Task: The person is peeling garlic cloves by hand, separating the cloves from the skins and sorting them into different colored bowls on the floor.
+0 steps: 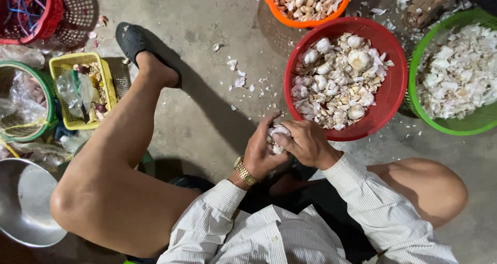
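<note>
While seen from above, overview: seated low over a bare concrete floor (pixel 207 119), both hands together in front of the knees.
Left hand (pixel 261 152): curled shut around a garlic bulb (pixel 277 134), fingers wrapped from the left side; gold wristwatch (pixel 245 172) on the wrist.
Right hand (pixel 305 142): closed over the same garlic bulb from the right, fingers pressed onto its top; touching the left hand.
Garlic bulb: white, papery, mostly hidden between the two hands; held in the air just beside the near rim of the red basket (pixel 396 82), not inside it.
Red basket: round, loaded with garlic bulbs, loose cloves and skins; set directly ahead of the hands.
Orange basket (pixel 305 21): beyond the red one, touching or nearly touching its rim, filled with separated cloves.
Green basket (pixel 414 82): right of the red one, filled with white papery skins.
Floor litter: scraps of garlic skin (pixel 239 81) scattered left of the red basket.
Left side: yellow basket (pixel 106 75) holding crumpled plastic, green-rimmed basket (pixel 49 98), red basket (pixel 49 15) at the top corner, metal bowl (pixel 26 202) at the lower edge.
Footwear: black sandal (pixel 132 38) on the outstretched left foot.
Clothing: striped white shirt sleeves (pixel 362 196) on both arms.
Other person: a sandalled foot (pixel 422 7) at the top right, behind the green basket.
</note>
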